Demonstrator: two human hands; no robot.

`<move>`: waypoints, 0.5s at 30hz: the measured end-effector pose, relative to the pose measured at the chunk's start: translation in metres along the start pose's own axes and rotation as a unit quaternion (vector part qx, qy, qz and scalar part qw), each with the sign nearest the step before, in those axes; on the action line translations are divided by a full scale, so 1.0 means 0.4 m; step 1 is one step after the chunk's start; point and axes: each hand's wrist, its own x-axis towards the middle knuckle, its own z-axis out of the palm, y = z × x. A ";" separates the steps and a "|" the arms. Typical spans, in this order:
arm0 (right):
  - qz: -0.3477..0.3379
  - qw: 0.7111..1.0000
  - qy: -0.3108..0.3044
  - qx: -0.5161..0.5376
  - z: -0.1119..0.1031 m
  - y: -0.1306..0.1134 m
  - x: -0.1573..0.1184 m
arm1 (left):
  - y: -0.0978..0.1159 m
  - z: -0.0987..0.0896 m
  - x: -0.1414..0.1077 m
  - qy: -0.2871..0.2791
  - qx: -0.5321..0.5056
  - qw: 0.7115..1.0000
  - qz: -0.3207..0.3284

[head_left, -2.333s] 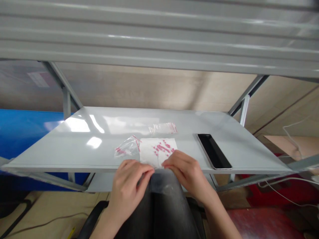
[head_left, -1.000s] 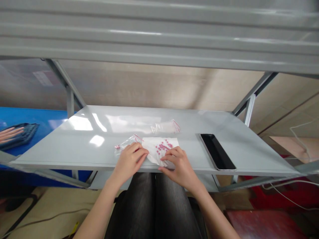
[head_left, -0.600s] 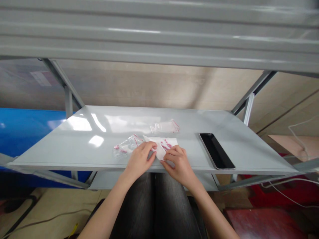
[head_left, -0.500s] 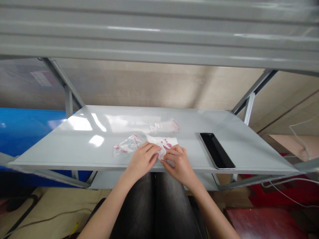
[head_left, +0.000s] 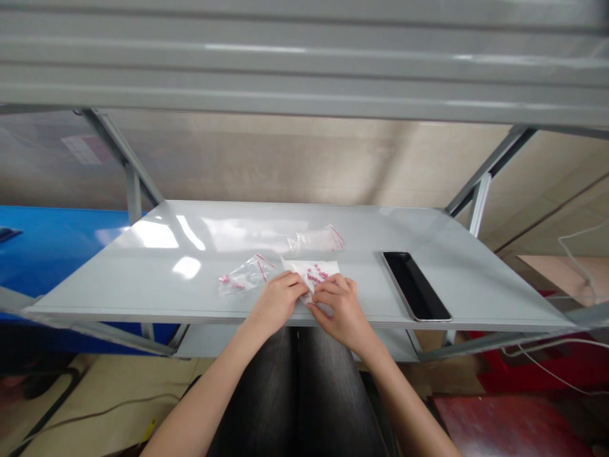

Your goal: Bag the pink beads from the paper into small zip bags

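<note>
A pale grey metal shelf (head_left: 143,273) runs across the view, its glossy top throwing back bright patches of light. It sits in a steel rack with slanted braces, and a second shelf (head_left: 304,63) spans overhead. Beyond the left end lies a blue surface (head_left: 57,241), a beige wall (head_left: 285,158) stands behind, and a red floor mat (head_left: 504,425) shows low on the right, with a white cable (head_left: 571,254) above it.

A white paper (head_left: 295,263) lies on the near part of the shelf, roughly mid-width, with pink pills (head_left: 316,274) in a loose cluster on it. The left hand (head_left: 277,301) and right hand (head_left: 339,308) are together at its near edge, fingers clamped on the paper, which is partly hidden beneath them. The person's dark jeans (head_left: 295,393) fill the space below the shelf.

Just left of the paper lies a clear zip bag (head_left: 245,277) with red-edged seals and a few pink pills inside. A second clear bag (head_left: 314,239) lies farther back. Off to the right, well apart, rests a black phone (head_left: 416,285).
</note>
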 end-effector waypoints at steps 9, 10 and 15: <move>0.007 1.000 -0.001 -0.011 0.002 -0.005 0.003 | 0.001 0.009 0.011 0.010 -0.017 1.000 -0.022; 0.007 1.000 -0.002 -0.011 0.001 -0.004 0.003 | 0.001 0.007 0.011 0.012 -0.025 0.999 -0.024; 0.006 1.000 -0.004 -0.016 -0.002 -0.004 0.002 | -0.002 -0.019 -0.014 0.040 -0.054 0.997 -0.041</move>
